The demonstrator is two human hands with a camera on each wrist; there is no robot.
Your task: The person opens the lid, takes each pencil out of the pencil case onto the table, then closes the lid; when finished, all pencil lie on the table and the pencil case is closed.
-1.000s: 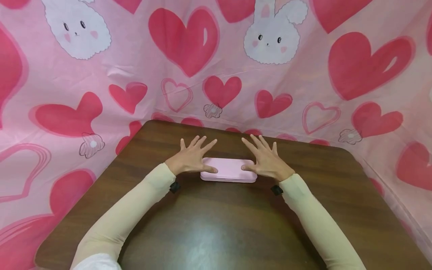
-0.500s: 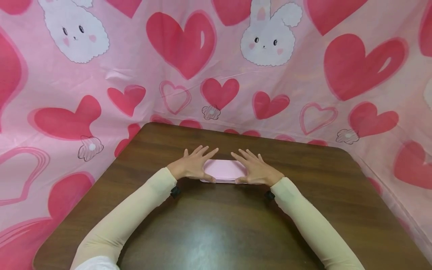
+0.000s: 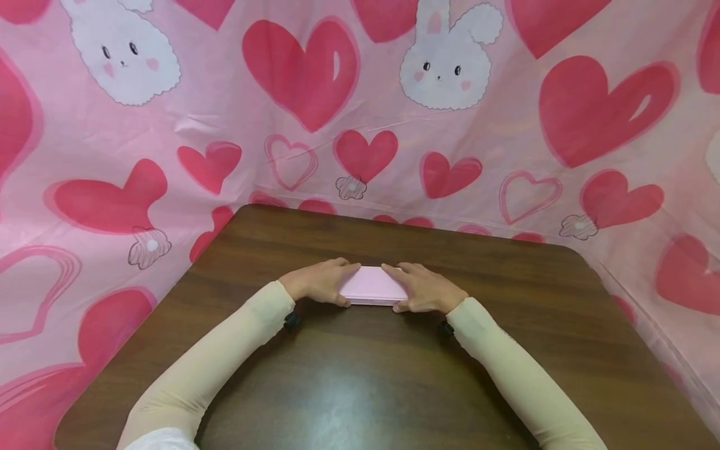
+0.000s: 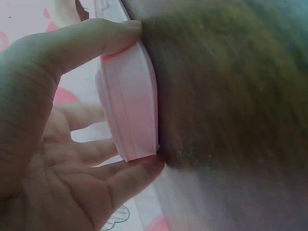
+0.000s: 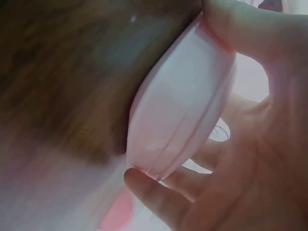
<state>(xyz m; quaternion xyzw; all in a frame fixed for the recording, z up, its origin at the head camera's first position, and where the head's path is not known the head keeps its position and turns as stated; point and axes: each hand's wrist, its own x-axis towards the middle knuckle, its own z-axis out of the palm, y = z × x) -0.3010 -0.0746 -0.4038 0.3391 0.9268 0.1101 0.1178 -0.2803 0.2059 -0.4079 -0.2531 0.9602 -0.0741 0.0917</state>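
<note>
A closed, oblong pink pencil case [image 3: 374,285] lies flat on the brown table, its long side facing me. My left hand [image 3: 316,282] grips its left end, thumb on the near side and fingers at the far side. My right hand [image 3: 432,289] holds the right end in the same way. In the left wrist view, the thumb presses the side of the case [image 4: 130,106] and a fingertip touches its end corner. The right wrist view shows the case [image 5: 178,108] between thumb and fingers, with a seam along its wall. Most of its far side is hidden.
The wood-grain table [image 3: 337,375] has rounded corners and a bright reflection near its front. A pink cloth [image 3: 461,131] with red hearts and rabbits hangs behind it and along both sides. Small black wrist cameras [image 3: 292,320] sit under the cream sleeves [image 3: 225,350].
Both hands have come down from spread fingers above the case to a grip on its two ends. The right hand has moved inward to the left. The case stays on the table.
</note>
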